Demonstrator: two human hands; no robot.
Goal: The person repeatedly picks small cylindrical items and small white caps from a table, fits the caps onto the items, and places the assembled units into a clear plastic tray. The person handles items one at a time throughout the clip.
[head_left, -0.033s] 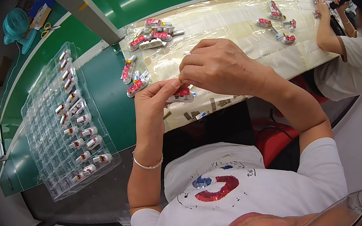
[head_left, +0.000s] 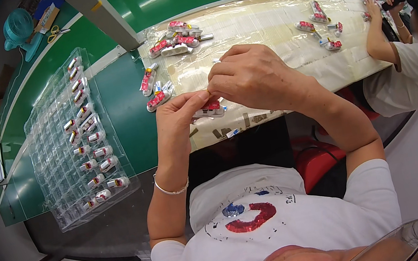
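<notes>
My left hand (head_left: 179, 114) is closed, thumb and forefinger pinched against the fingertips of my right hand (head_left: 252, 76). My right hand is also closed, its fingers curled over the same spot. A tiny yellowish bit shows where they meet; the rest is hidden by my fingers. Just below lies a small white piece with a red label (head_left: 210, 107), partly covered by my left hand; whether it is held or rests on the mat I cannot tell. Left of my hands are similar red-and-white pieces (head_left: 157, 101), and a small heap of them (head_left: 177, 41) lies farther back.
A clear plastic tray (head_left: 55, 167) with small white-and-silver pieces in some pockets stands at left on the green table (head_left: 127, 89). A metal post (head_left: 99, 19) rises behind. More pieces (head_left: 318, 15) lie right on the pale mat (head_left: 251, 18). A co-worker (head_left: 403, 70) sits at right.
</notes>
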